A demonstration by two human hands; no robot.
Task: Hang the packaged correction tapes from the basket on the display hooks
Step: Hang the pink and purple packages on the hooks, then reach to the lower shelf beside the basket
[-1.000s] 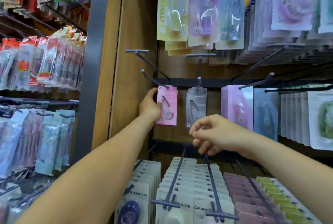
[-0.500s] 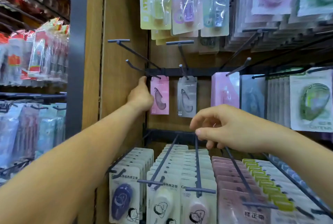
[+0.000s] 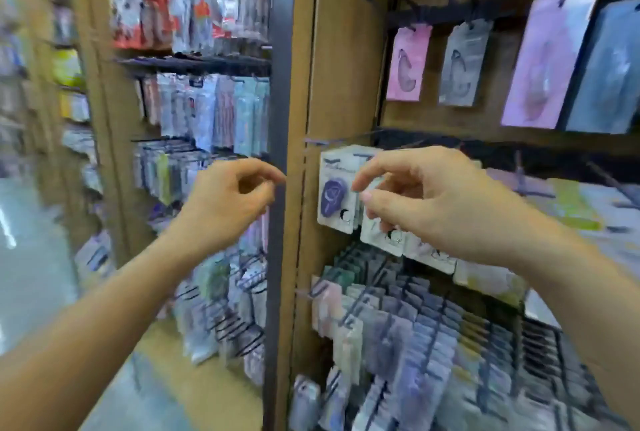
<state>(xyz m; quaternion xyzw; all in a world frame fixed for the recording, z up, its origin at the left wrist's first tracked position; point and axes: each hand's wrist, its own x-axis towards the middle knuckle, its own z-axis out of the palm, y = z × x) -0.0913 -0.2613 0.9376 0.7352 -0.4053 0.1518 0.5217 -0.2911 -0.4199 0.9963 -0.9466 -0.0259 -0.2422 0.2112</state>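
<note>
My left grip (image 3: 232,202) hangs before the wooden post (image 3: 329,84), fingers curled in, holding nothing. My right grip (image 3: 433,209) curls at the packaged correction tapes (image 3: 337,195) hanging from a display hook (image 3: 323,141); blur hides whether it pinches one.

Two grips: left grip (image 3: 228,202), right grip (image 3: 426,209). Top row: one small pink pack (image 3: 408,63), one grey pack (image 3: 462,67), one large pink pack (image 3: 543,63), one blue pack (image 3: 609,67).

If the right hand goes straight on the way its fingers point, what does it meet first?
Probably the white carded pack with the purple correction tape, at the front of its hook row, just left of the fingers of the right hand. Blur hides whether they already touch it.
</note>
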